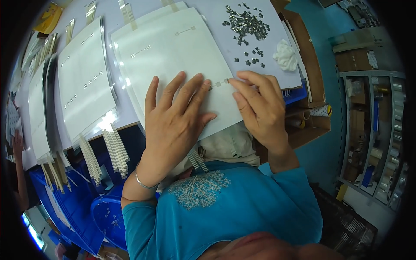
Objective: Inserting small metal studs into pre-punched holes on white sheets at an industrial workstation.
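Glossy white sheet (164, 56) lies across the upper middle of the frame, topmost of a small stack, beneath both hands. The left hand (175, 104) rests palm down on it with fingers spread wide, its index fingertip beside a small dark piece at the left end of a short row of metal pieces (218, 84). The right hand (262, 104) is half curled at the row's other end, index fingertip by the last piece and thumb just below; whether anything is pinched there, I cannot tell. Two more short marked strips show higher on the same sheet, and pale ribbon-like strips (128, 16) run out past its top edge.

Toward the upper right, a loose pile of small shiny metal pieces (248, 26) lies on the pale table (208, 8), with a few scattered below it, near a crumpled white cloth (286, 55). A cardboard box (310, 56) stands beyond. Left of the hands is another stack of white sheets (84, 65), bundled strips (116, 149) hanging below. Another person's hand (17, 142) shows at the left edge; metal shelving (366, 73) fills the right.
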`<state>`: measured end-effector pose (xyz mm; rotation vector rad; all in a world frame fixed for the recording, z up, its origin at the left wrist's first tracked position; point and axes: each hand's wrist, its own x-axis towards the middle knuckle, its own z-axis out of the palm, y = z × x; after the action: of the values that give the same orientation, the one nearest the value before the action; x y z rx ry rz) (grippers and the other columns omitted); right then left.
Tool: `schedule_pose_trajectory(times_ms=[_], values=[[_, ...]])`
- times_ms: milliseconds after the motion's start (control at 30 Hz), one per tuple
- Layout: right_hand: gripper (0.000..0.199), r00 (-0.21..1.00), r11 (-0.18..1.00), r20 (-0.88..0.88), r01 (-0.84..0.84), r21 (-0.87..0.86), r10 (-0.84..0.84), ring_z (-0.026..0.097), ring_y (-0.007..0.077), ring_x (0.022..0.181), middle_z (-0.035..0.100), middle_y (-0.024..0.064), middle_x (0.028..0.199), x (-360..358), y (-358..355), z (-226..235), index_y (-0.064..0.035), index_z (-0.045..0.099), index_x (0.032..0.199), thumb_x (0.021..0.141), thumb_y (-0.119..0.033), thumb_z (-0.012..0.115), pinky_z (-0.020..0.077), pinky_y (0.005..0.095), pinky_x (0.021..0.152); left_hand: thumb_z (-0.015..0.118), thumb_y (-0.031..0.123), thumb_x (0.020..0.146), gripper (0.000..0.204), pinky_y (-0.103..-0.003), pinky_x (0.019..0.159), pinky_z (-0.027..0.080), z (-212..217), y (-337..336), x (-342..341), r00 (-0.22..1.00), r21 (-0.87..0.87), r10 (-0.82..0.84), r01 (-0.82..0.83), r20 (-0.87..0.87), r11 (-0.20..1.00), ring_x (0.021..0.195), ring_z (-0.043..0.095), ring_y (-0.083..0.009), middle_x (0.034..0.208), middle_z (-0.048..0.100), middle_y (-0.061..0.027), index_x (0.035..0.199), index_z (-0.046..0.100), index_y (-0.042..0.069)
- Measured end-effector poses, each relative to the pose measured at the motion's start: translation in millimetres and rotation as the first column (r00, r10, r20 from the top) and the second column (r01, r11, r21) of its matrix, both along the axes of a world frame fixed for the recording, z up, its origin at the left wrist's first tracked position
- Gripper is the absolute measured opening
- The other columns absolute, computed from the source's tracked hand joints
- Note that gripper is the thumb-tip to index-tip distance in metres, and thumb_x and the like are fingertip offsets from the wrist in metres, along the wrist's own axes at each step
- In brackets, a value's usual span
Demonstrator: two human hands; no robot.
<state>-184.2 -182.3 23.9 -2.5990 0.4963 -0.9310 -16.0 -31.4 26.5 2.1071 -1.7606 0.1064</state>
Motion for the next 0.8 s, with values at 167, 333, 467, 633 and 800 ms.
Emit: schedule_pose_trajectory(times_ms=[167, 333, 467, 633, 800], values=[[0.03, 0.996, 0.995, -0.084, -0.032, -0.098, 0.023, 0.066, 0.0308, 0.106, 0.071, 0.0141, 0.125, 8, 6, 0, 0.0003, 0.079, 0.118, 0.088, -0.002, 0.08, 0.0552, 0.0409, 0.087, 0.079, 0.045, 0.088, 0.066, -0.06, 0.127, 0.03, 1, -1, 1, 1.0, -0.005, 0.002, -0.002, -0.009, 1.0, 0.141, 0.055, -0.0261, 0.146, 0.063, 0.0002, 0.146, 0.067, 0.015], [0.034, 0.992, 0.992, -0.126, -0.034, -0.12, 0.019, 0.066, 0.0317, 0.111, 0.07, 0.0147, 0.128, 15, 21, 2, 0.0017, 0.077, 0.12, 0.087, -0.003, 0.081, 0.0523, 0.0433, 0.092, 0.079, 0.045, 0.088, 0.066, -0.06, 0.127, 0.03, 0, -1, 1, 1.0, 0.002, 0.003, -0.003, -0.013, 1.0, 0.14, 0.055, -0.0262, 0.146, 0.063, 0.0002, 0.146, 0.067, 0.015], [0.032, 0.997, 1.0, -0.074, -0.016, -0.015, 0.015, 0.067, 0.0317, 0.113, 0.069, 0.0155, 0.131, 10, 14, 2, -0.0005, 0.077, 0.119, 0.088, 0.0, 0.08, 0.054, 0.0425, 0.094, 0.079, 0.045, 0.088, 0.066, -0.06, 0.127, 0.03, -1, -1, 3, 1.0, 0.004, 0.003, -0.003, -0.004, 1.0, 0.14, 0.055, -0.0262, 0.146, 0.063, -0.0001, 0.146, 0.067, 0.015], [0.024, 0.97, 0.972, 0.083, 0.231, -0.043, -0.227, 0.071, 0.0256, 0.102, 0.072, 0.015, 0.125, -20, -17, -7, -0.0004, 0.078, 0.12, 0.096, -0.001, 0.077, 0.0577, 0.0372, 0.089, 0.078, 0.046, 0.089, 0.066, -0.061, 0.126, 0.03, 4, -3, 2, 1.0, 0.016, -0.017, 0.017, -0.005, 1.0, 0.139, 0.056, -0.028, 0.144, 0.063, -0.0011, 0.146, 0.067, 0.017], [0.022, 0.947, 0.947, 0.01, 0.319, 0.031, -0.32, 0.071, 0.023, 0.098, 0.073, 0.0133, 0.118, -29, -33, -10, 0.0002, 0.078, 0.121, 0.099, -0.006, 0.075, 0.0579, 0.0358, 0.086, 0.076, 0.05, 0.089, 0.059, -0.062, 0.126, 0.03, 6, -5, -2, 1.0, 0.003, -0.013, 0.013, 0.015, 1.0, 0.13, 0.058, -0.0306, 0.135, 0.065, -0.0046, 0.143, 0.07, 0.029]])
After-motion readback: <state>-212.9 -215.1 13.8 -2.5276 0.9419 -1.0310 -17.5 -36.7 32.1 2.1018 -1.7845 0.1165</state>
